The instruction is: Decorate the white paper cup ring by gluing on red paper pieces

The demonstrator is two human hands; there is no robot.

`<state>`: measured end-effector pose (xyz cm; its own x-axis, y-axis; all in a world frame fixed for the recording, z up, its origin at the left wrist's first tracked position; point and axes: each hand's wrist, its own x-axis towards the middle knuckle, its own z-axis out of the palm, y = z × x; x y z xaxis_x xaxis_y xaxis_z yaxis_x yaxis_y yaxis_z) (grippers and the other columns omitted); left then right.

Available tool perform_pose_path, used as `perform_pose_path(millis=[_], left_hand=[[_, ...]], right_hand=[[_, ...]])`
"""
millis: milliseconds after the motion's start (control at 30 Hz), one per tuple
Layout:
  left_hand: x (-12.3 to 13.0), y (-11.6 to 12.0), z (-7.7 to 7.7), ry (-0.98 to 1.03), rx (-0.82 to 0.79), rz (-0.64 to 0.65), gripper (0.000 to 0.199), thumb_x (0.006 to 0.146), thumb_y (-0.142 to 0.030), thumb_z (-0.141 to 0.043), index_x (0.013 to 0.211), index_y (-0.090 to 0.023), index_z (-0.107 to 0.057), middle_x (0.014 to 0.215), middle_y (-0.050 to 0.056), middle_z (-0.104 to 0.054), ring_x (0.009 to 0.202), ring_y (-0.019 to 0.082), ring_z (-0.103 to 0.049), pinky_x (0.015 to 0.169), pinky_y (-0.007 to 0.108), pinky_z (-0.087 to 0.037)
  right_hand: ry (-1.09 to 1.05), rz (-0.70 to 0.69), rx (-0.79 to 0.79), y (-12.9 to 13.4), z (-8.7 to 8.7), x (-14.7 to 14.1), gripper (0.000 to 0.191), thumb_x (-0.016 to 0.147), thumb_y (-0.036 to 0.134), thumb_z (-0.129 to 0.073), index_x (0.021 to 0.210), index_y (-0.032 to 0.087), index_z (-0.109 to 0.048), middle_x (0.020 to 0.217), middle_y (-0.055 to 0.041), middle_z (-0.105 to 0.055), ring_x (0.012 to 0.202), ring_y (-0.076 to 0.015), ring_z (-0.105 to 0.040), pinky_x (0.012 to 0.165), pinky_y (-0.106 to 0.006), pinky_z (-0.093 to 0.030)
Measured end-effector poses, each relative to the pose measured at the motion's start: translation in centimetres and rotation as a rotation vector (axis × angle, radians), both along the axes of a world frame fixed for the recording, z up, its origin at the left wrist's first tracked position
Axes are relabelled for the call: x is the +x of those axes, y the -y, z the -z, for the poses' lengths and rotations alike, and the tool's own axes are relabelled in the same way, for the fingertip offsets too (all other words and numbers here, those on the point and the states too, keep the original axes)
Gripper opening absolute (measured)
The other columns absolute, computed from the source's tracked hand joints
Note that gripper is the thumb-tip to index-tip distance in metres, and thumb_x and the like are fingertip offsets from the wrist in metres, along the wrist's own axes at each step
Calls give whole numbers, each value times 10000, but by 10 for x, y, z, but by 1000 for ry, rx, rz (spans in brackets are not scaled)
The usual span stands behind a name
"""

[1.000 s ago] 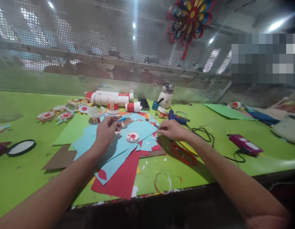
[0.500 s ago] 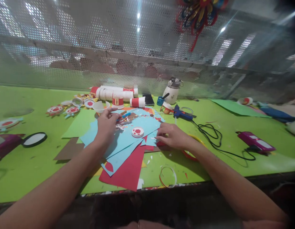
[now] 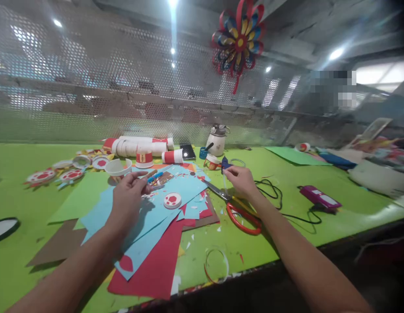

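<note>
Worktop: green (image 3: 280,174), running beneath everything.
Light blue paper: loose overlapping sheets (image 3: 146,219) at the middle, scraps scattered on top.
Red paper: at the near edge, 6 o'clock of the blue sheets (image 3: 151,269).
Scissors: open on the worktop at 7 o'clock from the right hand, red-and-yellow handles (image 3: 243,218) partly behind the right wrist and forearm, blades pointing to 10 o'clock.
Left hand: above the blue sheets (image 3: 128,191), fingers bent and tips close together; whether they pinch anything, I cannot tell.
Right hand: at the glue gun (image 3: 240,179), fingers bent and drawn in over it; how firmly they grip is hidden.
White flask: upright, at 11 o'clock from the right hand (image 3: 216,142).
Glue gun: dark blue (image 3: 225,163), at 10 o'clock of the right hand, right at its fingertips and partly covered by them.
Cut paper cup: at 11 o'clock from the left hand (image 3: 118,168).
Round disc: white with red patches (image 3: 172,200), flat on the blue sheets, between the hands, at 3 o'clock from the left.
Blue pen: at 2 o'clock from the left hand, just beside its fingertips (image 3: 155,177).
</note>
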<state>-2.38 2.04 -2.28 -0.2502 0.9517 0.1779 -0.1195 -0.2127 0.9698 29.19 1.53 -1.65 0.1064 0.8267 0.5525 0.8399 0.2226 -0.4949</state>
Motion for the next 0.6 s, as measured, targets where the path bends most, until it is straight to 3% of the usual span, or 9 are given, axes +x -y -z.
perform_pose_path(millis=[233, 600], left_hand=[[-2, -6, 5, 21, 7, -48, 346, 669, -254, -650, 1003, -187, -591, 612, -34, -573, 589, 156, -600, 538, 257, -480], [-11, -11, -5, 177, 37, -76, 246, 681, -189, -612, 926, -177, -595, 657, -21, -583, 644, 128, -587, 585, 231, -476]], right_hand=[[78, -151, -121, 13, 3, -24, 173, 809, 256, -611, 714, 162, -721, 746, -56, -696, 684, -169, -607, 651, -276, -451], [209, -395, -253, 26, -2, -37, 107, 793, 187, -658, 713, 178, -729, 755, -51, -684, 704, -170, -608, 673, -289, -453]])
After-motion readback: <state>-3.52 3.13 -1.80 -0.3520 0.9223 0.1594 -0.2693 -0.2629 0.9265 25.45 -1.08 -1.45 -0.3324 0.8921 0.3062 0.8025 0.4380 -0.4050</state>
